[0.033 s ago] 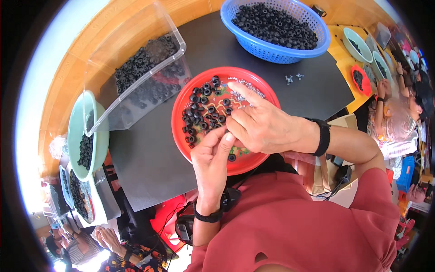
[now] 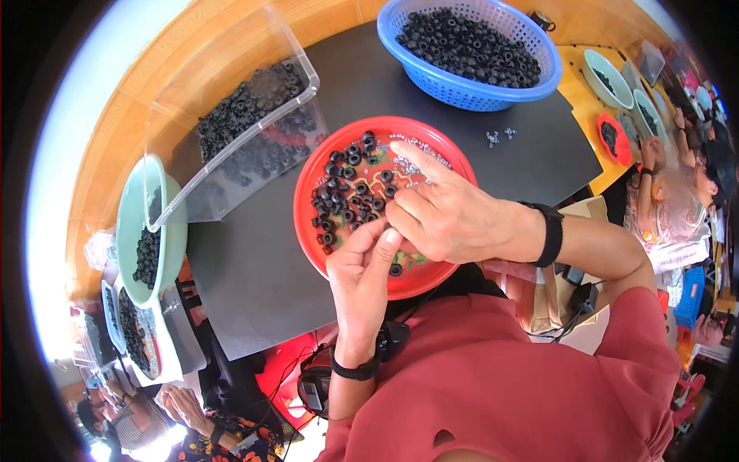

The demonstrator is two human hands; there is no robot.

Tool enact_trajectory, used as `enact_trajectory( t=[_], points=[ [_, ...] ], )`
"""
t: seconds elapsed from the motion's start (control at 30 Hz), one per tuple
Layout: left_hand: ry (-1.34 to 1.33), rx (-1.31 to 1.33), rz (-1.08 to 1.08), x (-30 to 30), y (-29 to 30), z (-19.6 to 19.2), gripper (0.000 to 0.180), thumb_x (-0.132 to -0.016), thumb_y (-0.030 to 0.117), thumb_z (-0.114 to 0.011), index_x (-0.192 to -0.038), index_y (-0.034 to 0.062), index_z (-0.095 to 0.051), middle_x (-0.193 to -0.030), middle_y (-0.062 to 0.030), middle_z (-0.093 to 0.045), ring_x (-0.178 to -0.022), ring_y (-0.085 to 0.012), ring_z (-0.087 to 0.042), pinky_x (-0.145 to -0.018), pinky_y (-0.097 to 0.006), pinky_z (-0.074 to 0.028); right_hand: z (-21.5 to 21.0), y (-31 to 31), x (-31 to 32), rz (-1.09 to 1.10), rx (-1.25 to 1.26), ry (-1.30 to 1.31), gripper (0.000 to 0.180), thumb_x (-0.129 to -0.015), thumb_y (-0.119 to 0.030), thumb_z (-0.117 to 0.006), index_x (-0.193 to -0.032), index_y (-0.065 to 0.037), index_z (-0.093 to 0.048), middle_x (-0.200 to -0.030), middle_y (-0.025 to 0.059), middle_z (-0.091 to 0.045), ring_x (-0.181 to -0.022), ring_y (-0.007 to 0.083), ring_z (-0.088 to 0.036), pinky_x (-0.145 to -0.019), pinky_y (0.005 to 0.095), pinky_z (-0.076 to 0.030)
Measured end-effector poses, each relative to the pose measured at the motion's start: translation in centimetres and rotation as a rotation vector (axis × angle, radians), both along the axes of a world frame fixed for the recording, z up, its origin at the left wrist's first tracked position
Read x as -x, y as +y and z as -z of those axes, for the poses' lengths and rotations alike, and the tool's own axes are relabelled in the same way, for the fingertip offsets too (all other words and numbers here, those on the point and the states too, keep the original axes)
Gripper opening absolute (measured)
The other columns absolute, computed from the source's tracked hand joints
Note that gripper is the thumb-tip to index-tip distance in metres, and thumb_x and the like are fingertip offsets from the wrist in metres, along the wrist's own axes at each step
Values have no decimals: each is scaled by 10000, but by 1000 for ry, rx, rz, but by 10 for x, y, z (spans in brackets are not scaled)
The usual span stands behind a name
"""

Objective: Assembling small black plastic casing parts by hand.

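Dark counter (image 2: 254, 285) against wood-panelled wall (image 2: 115, 123). Left hand (image 2: 358, 266) with thumb and fingers drawn together, meeting curled fingers of right hand (image 2: 458, 219) over red plate (image 2: 303, 202). Grip mostly hidden; can't tell how closed or if holding anything. Right index extended toward small clear pieces (image 2: 405, 166) on plate. Black rings (image 2: 334, 195) on plate's left half. Farther out: clear bin (image 2: 265, 118), blue basket (image 2: 462, 86), pale green basin (image 2: 175, 223), all with black parts inside.
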State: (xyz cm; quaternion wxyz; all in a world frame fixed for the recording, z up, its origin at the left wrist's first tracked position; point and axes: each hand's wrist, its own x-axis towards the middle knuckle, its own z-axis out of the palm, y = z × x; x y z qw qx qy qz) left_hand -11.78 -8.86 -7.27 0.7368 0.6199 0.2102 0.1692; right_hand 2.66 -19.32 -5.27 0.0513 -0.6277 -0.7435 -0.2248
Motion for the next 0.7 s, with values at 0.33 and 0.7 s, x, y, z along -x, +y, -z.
enact_trajectory(
  t=[0.33, 0.7],
  points=[
    [-21, -127, -234, 7, 7, 5, 291, -967, 166, -560, -1187, -20, -596, -1020, -88, -679, -859, -91, -591, -784, -218, -452, -62, 35, -39, 117, 238, 299, 328, -809, -374, -643, -804, -46, -631, -746, 108, -640, -702, 289, -644, -774, 456, -482],
    [-80, -183, -318, 13, 14, 19, 274, -946, 98, -579, -1193, -20, -579, -1020, -72, -659, -862, -103, -596, -822, -241, -480, -3, 58, -62, 138, 177, 631, 106, -768, -95, -599, -834, -40, -659, -786, 135, -668, -730, 322, -658, -626, 433, -507]
  ],
)
